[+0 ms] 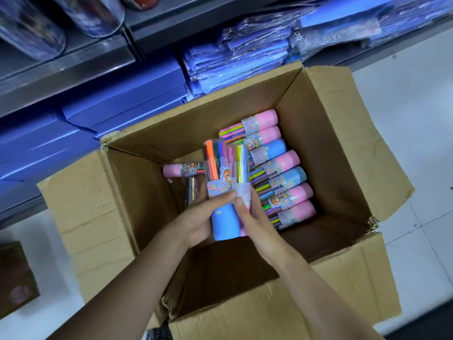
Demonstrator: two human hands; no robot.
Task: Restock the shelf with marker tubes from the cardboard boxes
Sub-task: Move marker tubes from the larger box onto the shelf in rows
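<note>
currently both hands clamp two marker tubes (pixel 226 192) together, left hand (pixel 203 220) and right hand (pixel 255 222) low on the caps, so top-heavy tubes could slip back into the cardboard box (pixel 343 168).

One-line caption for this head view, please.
Both hands lift two marker tubes out of an open cardboard box below shelves.

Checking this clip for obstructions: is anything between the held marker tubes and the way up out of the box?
Nothing visible. Both hands, left hand and right hand, grip the held tubes above the open cardboard box; its flaps are folded outward. The shelf spot for them is not identifiable.
</note>
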